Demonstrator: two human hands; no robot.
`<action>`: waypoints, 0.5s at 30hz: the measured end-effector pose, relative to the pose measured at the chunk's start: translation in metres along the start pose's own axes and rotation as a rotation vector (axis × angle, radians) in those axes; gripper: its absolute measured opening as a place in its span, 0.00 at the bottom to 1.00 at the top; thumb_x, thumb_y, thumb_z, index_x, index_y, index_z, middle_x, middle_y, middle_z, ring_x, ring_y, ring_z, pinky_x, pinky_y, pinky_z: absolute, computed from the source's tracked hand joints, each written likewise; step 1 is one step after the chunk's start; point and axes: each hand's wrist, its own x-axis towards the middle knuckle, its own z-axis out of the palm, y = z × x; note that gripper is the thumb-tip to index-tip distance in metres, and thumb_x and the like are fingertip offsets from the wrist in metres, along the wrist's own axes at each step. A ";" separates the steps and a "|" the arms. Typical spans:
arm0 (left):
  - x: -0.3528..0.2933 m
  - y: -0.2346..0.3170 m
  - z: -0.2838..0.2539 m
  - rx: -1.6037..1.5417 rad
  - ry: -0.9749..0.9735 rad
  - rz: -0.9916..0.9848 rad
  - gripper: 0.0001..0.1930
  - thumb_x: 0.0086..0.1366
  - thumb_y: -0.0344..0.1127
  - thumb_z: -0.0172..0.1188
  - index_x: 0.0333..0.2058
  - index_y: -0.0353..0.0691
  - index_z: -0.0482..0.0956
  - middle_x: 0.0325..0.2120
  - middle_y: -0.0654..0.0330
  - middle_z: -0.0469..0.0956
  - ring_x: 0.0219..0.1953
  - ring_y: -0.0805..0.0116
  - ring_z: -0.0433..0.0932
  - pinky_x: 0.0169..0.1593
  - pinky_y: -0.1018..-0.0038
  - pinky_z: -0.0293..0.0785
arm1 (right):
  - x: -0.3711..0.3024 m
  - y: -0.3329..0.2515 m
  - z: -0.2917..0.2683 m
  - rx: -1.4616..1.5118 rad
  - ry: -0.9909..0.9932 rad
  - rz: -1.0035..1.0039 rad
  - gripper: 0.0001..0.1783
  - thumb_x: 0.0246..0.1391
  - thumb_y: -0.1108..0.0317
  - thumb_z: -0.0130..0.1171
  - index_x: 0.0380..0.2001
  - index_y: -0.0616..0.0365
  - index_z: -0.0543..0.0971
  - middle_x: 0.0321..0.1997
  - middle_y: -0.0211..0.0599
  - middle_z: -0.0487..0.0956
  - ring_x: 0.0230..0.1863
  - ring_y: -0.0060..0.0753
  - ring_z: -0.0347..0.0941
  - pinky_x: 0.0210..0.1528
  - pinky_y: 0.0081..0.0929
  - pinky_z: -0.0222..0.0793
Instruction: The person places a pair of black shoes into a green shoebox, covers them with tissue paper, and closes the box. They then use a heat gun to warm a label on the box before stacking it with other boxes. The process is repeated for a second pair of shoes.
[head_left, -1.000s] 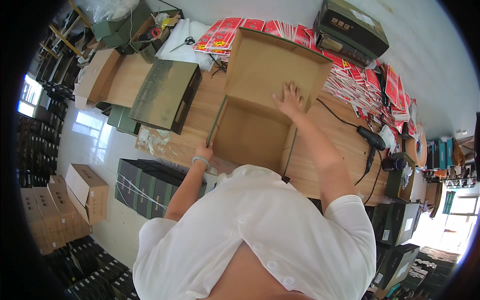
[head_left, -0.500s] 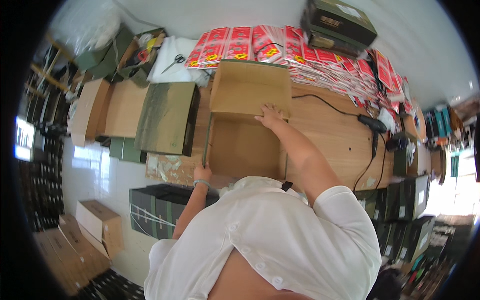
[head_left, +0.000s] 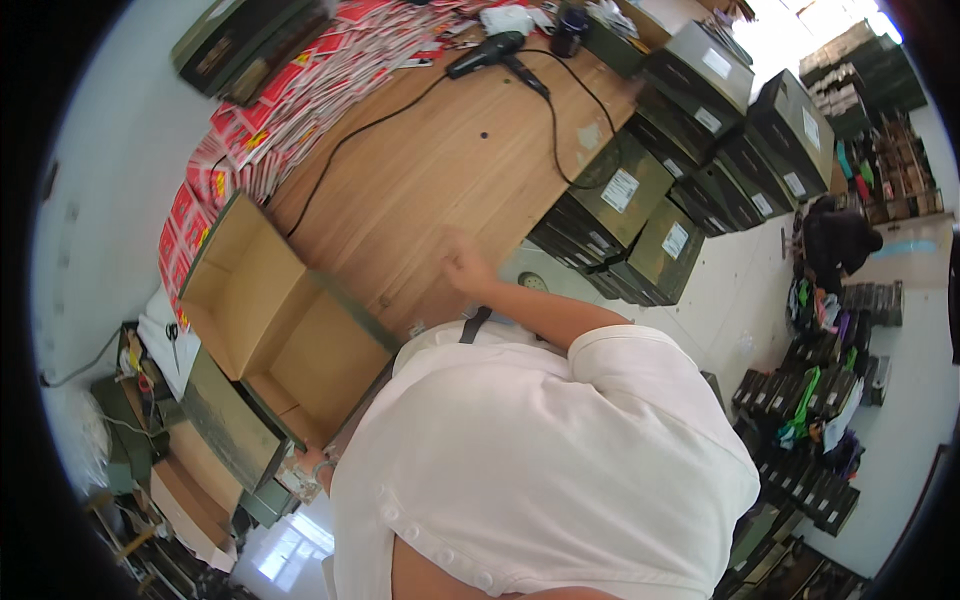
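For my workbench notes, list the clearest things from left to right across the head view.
Scissors, open green-edged box, right hand, dark round container, lowest, nearest labelled dark green box.

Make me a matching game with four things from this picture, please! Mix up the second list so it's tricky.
1. hair dryer
2. scissors
3. left hand
4. right hand

A. at the edge of the open box
B. blurred, over the wooden table
C. black, with a long cord
D. on a white sheet

Right pairs: 1-C, 2-D, 3-A, 4-B
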 end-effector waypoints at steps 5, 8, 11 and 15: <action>-0.038 0.129 0.004 0.426 0.355 -0.145 0.32 0.60 0.57 0.56 0.61 0.52 0.65 0.53 0.48 0.70 0.52 0.45 0.72 0.51 0.50 0.70 | -0.038 0.112 -0.173 -0.361 0.746 0.174 0.26 0.54 0.67 0.57 0.54 0.65 0.67 0.50 0.55 0.71 0.51 0.52 0.68 0.56 0.41 0.63; -0.071 0.156 0.031 0.439 0.473 0.040 0.33 0.61 0.58 0.54 0.62 0.56 0.63 0.55 0.53 0.70 0.55 0.47 0.69 0.55 0.44 0.63 | -0.071 0.185 -0.244 -0.349 0.911 0.624 0.30 0.50 0.65 0.60 0.55 0.69 0.66 0.51 0.58 0.72 0.54 0.60 0.67 0.58 0.45 0.62; -0.132 0.266 0.074 0.340 0.598 0.361 0.33 0.61 0.57 0.54 0.64 0.58 0.60 0.58 0.55 0.66 0.60 0.48 0.64 0.60 0.42 0.54 | -0.122 0.250 -0.307 -0.166 0.972 1.127 0.32 0.50 0.59 0.60 0.54 0.69 0.69 0.55 0.61 0.71 0.56 0.62 0.67 0.57 0.46 0.64; -0.227 0.341 0.111 0.199 0.501 0.598 0.34 0.62 0.57 0.53 0.66 0.59 0.56 0.64 0.55 0.57 0.66 0.49 0.55 0.65 0.42 0.44 | -0.172 0.311 -0.363 -0.047 0.961 1.331 0.30 0.49 0.55 0.60 0.50 0.66 0.72 0.52 0.58 0.75 0.53 0.55 0.72 0.53 0.42 0.68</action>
